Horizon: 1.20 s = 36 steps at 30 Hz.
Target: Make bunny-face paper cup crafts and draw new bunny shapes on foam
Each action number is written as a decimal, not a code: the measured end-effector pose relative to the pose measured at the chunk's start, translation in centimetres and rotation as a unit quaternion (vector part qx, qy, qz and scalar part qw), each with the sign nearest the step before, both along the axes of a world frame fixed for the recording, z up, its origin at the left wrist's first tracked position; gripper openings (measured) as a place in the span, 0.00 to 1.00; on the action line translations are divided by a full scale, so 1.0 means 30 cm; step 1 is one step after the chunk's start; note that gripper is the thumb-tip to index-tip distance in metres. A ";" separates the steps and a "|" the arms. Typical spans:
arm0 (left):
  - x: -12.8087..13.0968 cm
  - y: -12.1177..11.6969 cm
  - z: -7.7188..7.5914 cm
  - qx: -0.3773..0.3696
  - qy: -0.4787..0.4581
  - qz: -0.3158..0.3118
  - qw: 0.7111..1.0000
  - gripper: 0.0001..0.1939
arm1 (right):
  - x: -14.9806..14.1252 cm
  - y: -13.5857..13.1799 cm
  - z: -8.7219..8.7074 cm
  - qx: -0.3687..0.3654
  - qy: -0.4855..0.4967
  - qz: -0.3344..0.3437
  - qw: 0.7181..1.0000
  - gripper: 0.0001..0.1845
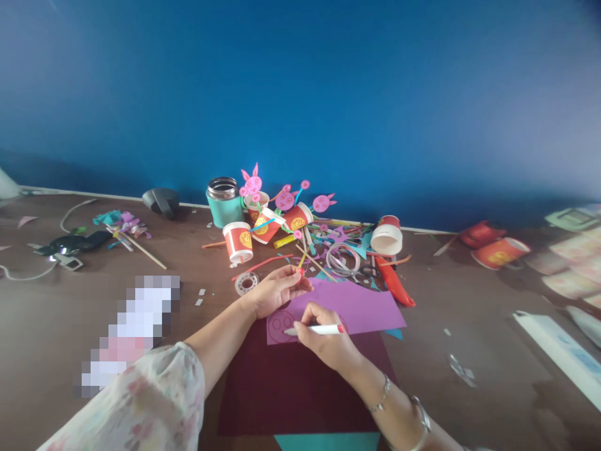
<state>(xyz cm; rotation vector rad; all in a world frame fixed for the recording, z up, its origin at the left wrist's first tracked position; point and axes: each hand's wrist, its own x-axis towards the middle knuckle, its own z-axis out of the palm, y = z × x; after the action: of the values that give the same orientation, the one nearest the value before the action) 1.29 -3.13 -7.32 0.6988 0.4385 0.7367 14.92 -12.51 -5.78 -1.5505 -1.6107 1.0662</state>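
Note:
A purple paper sheet (361,305) lies on a dark maroon sheet (291,388) at the table's near middle. Circles are drawn on the purple sheet's left corner (280,323). My right hand (323,341) grips a white marker with a red cap (315,329), its tip at the drawn circles. My left hand (277,289) rests on the purple sheet's upper left edge, fingers pinched on a small red piece (300,272) that I cannot name.
Behind the sheets stand red paper cups (238,242) with pink bunny cutouts (252,183), a teal jar (223,202), a tape roll (246,283), straws and paper scraps. Another red cup (499,254) lies at right. Cables and a dark device (70,244) sit at left.

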 end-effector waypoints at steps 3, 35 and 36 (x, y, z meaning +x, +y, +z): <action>0.000 0.000 0.001 -0.001 -0.002 0.000 1.000 0.08 | 0.000 0.000 0.005 0.002 -0.002 0.001 1.000 0.12; 0.000 -0.001 0.005 0.000 0.003 0.000 1.000 0.08 | 0.004 0.004 -0.006 0.000 -0.012 -0.019 1.000 0.12; 0.001 -0.001 0.005 -0.001 0.003 0.000 1.000 0.08 | 0.004 0.004 -0.007 0.005 -0.013 -0.020 1.000 0.12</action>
<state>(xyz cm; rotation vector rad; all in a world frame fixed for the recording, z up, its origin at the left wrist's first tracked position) 1.31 -3.16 -7.16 0.6995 0.4442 0.7345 15.04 -12.39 -5.98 -1.5887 -1.5932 1.0201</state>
